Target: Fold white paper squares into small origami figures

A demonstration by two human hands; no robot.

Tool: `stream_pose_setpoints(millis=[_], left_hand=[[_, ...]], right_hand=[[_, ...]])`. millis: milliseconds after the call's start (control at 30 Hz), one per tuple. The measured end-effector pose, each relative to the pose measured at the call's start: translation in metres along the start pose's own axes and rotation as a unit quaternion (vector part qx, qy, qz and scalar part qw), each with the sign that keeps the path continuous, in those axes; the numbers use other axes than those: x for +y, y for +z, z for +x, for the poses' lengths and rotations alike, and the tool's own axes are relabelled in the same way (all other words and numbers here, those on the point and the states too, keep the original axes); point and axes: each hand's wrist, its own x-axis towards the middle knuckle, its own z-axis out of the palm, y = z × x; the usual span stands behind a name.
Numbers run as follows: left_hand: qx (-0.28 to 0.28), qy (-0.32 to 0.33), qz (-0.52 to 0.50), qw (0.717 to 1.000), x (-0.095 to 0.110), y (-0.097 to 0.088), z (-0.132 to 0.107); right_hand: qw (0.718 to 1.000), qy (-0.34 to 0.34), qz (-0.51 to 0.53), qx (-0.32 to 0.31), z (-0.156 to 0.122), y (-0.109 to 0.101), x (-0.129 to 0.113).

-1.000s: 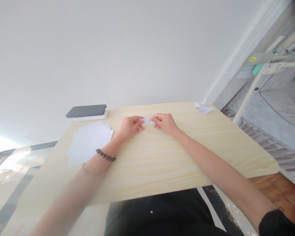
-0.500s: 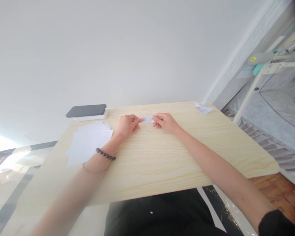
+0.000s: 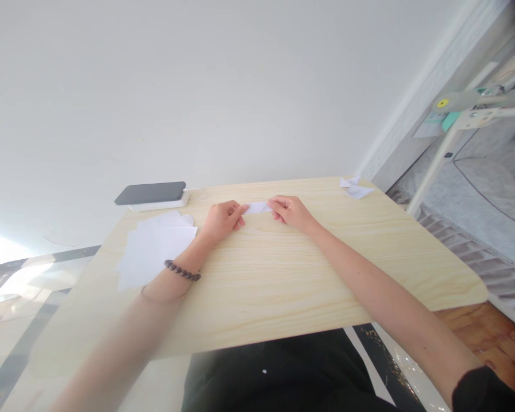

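Between my two hands is a small strip of folded white paper (image 3: 258, 207), near the back of the table. My left hand (image 3: 225, 220) pinches its left end between thumb and fingers. The right end is pinched the same way by my right hand (image 3: 290, 212). Both ends of the paper are partly hidden by my fingers. A dark beaded bracelet (image 3: 182, 270) circles my left wrist. Left of my left hand lies a loose stack of white paper sheets (image 3: 157, 254), overlapping unevenly.
The light wooden table (image 3: 274, 292) stands against a plain wall. At its back left a dark phone (image 3: 151, 193) rests on a white block, with a white cable beside it. Folded white paper pieces (image 3: 357, 190) lie at the back right corner. A white metal frame (image 3: 435, 163) stands beyond the right edge.
My hands have moved slightly apart, the left one a little left and the right one a little right. More of the folded paper shows between them.
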Motion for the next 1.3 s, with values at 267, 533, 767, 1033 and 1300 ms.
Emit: stream_pose_setpoints(millis=[267,533,767,1033,1300], left_hand=[[0.012,0.026,-0.029,0.999,-0.002,0.000,0.002],[0.003,0.111,0.163,0.980,-0.013,0.003,0.005],[-0.014,0.164,0.209,0.964,-0.016,0.004,0.006],[-0.035,0.150,0.202,0.967,-0.016,0.005,0.007],[-0.047,0.143,0.195,0.969,-0.017,0.003,0.008]], right_hand=[[0.999,-0.046,-0.021,-0.001,0.001,-0.001,0.001],[0.974,-0.112,-0.196,0.010,0.004,0.007,0.012],[0.942,-0.159,-0.295,0.016,0.004,0.008,0.015],[0.950,-0.162,-0.268,0.012,0.002,0.010,0.012],[0.963,-0.134,-0.235,-0.013,0.003,0.007,0.010]])
